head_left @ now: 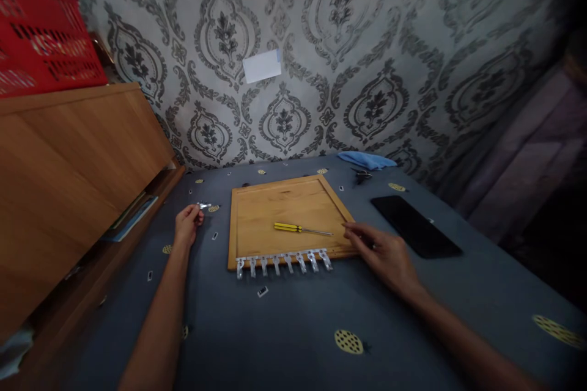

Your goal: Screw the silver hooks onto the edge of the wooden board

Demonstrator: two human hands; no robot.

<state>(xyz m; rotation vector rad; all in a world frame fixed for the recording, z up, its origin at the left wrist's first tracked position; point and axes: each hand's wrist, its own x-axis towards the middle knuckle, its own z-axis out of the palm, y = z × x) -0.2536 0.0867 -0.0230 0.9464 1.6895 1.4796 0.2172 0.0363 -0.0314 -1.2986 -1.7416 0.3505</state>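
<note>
My left hand (188, 222) is closed on a small silver metal hook (204, 205), held at the fingertips left of the wooden board. My right hand (384, 253) is at the right edge of the wooden board (270, 204), thumb and fingers pinched together. Whatever sits in that pinch is too small to make out. A screwdriver (288, 228) with a yellow and black handle lies across the board, its tip pointing right. Several matching metal hooks (276, 264) stand in a row along the board's near edge, their lower ends hanging past it.
A black flat slab (415, 226) lies right of the board. Behind it are a dark small tool (362, 176) and a blue cloth (367, 160). A wooden cabinet (77, 177) bearing a red basket (48, 33) bounds the left; a patterned wall (284, 119) stands behind.
</note>
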